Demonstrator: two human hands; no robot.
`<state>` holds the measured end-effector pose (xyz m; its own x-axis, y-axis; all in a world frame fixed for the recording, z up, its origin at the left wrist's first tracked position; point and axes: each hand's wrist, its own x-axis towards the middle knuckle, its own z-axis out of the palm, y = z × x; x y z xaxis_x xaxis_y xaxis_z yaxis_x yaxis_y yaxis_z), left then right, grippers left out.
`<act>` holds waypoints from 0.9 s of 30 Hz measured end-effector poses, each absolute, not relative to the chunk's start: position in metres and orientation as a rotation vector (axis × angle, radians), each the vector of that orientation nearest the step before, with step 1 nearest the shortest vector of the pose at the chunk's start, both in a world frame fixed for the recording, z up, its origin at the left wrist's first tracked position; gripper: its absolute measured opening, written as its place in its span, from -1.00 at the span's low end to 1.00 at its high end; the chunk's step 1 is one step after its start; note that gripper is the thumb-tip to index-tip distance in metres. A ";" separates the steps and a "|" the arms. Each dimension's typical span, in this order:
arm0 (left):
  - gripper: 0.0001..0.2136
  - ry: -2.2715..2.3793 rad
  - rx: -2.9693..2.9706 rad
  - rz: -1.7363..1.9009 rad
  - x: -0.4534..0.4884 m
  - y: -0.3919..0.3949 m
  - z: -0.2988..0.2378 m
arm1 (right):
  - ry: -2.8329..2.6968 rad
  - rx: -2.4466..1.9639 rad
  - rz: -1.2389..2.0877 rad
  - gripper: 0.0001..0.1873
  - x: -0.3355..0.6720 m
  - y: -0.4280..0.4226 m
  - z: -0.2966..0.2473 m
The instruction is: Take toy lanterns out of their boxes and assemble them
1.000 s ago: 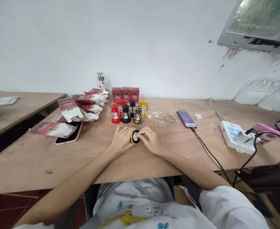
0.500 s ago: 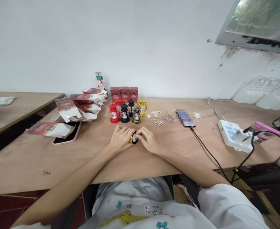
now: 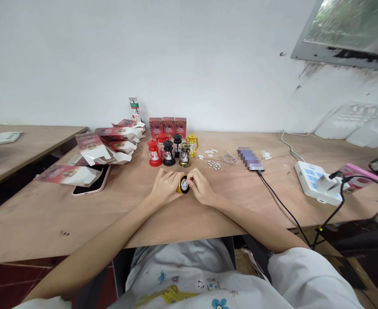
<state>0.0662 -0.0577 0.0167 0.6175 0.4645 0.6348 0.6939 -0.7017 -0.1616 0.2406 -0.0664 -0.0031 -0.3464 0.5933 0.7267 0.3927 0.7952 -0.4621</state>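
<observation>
My left hand [image 3: 166,186] is wrapped round a small gold lantern [image 3: 184,185], held low over the table with its underside facing me. That underside shows a black rim around a pale round middle. Against its right side, my right hand [image 3: 202,187] is closed, thumb and fingertips pressed together at the pale middle; whatever they pinch is too small to make out. Just beyond my hands stand several mini lanterns: red ones [image 3: 154,154], black ones [image 3: 168,153], a bronze one [image 3: 185,155] and a bright gold one [image 3: 192,145].
Button cells [image 3: 214,164], white pieces [image 3: 210,151] and a heap of thin metal pins [image 3: 229,157] lie right of the lanterns. Opened red boxes [image 3: 94,148] lie left, partly over a phone [image 3: 92,189]. Another phone [image 3: 250,159] is cabled near a power strip [image 3: 318,182].
Both hands and the gold lantern have shifted very slightly to the right. The lantern's underside now shows a little more, and my right fingertips sit at its right edge.
</observation>
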 end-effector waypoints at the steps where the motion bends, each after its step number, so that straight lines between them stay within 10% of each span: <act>1: -0.79 -0.925 -2.450 -0.820 0.067 -0.058 0.017 | -1.974 -0.721 0.214 -0.74 0.240 -0.066 -0.003; 15: -0.80 -1.049 -2.437 -0.847 0.070 -0.062 0.020 | -1.710 -0.718 0.344 -0.89 0.240 -0.060 -0.008; 27: -0.73 -1.045 -2.393 -0.860 0.064 -0.057 0.016 | -1.476 -1.655 0.244 -0.89 0.343 0.075 0.010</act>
<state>0.0640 -0.0567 0.0156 0.5339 0.5168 0.6692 0.7559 -0.6464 -0.1038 0.3433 0.0753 0.0096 0.2750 0.8781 0.3915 0.7053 0.0924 -0.7028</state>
